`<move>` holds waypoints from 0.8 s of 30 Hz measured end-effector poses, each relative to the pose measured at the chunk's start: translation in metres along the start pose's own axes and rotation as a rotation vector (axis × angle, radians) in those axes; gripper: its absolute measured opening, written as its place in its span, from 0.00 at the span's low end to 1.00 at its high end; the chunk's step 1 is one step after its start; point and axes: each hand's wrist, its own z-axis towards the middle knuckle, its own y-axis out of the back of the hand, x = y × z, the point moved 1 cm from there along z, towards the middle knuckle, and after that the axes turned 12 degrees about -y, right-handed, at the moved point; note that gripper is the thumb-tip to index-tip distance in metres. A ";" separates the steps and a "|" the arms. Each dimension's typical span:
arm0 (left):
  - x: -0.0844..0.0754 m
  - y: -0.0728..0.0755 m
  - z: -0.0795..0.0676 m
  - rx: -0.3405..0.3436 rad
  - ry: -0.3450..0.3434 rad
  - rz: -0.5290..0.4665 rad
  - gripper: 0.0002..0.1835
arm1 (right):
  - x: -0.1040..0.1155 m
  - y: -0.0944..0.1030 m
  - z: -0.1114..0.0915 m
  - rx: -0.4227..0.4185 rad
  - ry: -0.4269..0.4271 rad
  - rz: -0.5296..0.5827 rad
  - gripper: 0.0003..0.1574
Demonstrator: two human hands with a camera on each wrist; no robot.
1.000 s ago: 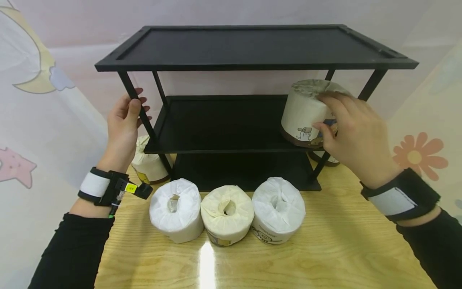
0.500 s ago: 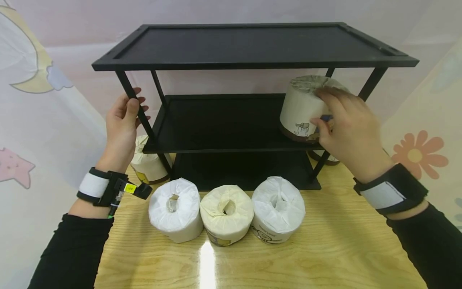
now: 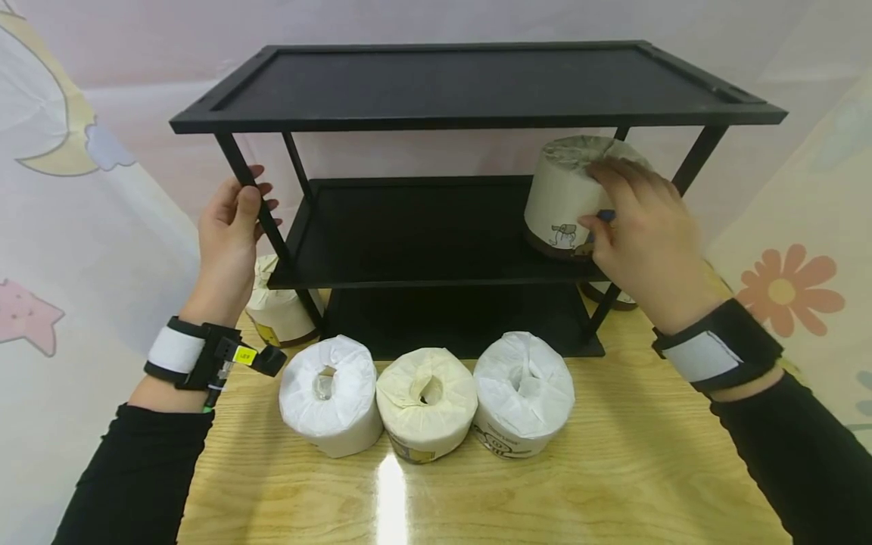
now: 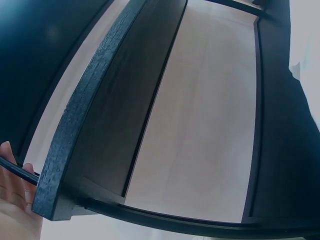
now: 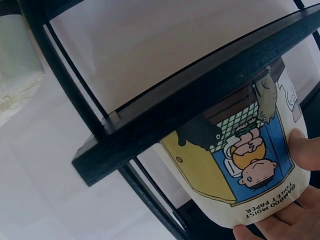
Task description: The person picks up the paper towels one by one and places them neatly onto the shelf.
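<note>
My left hand (image 3: 228, 235) grips the front left post (image 3: 275, 235) of a black three-level rack (image 3: 436, 83), thumb in front and fingertips showing past the post. At the right end of the middle shelf (image 3: 409, 227), my right hand (image 3: 647, 235) holds a paper-wrapped toilet paper roll (image 3: 562, 189), fingers over its top and thumb on its side. The roll stands close to upright. In the right wrist view its wrapper (image 5: 250, 155) carries a cartoon and the words "bamboo moist toilet paper". Its right side is hidden behind my hand.
Three wrapped rolls stand in a row before the rack: a white roll (image 3: 330, 393), a cream roll (image 3: 427, 401) and another white roll (image 3: 523, 393). One more roll (image 3: 282, 310) stands left of the rack, and a partly hidden roll (image 3: 620, 299) stands behind its right post.
My right hand has moved left and slightly back over the middle shelf, with the toilet paper roll in it. The left hand keeps its grip on the post.
</note>
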 end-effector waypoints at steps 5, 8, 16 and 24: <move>-0.001 0.002 -0.001 0.006 -0.006 -0.007 0.25 | 0.002 -0.002 0.002 0.000 -0.007 -0.004 0.34; -0.001 0.002 -0.001 0.007 -0.011 -0.007 0.25 | 0.000 -0.002 0.003 -0.007 0.003 -0.002 0.35; 0.000 0.001 -0.002 0.002 -0.012 -0.022 0.25 | -0.009 0.002 0.001 0.015 0.058 0.023 0.38; 0.000 0.001 -0.001 -0.002 -0.005 -0.004 0.26 | -0.009 0.002 0.001 -0.010 0.089 0.023 0.38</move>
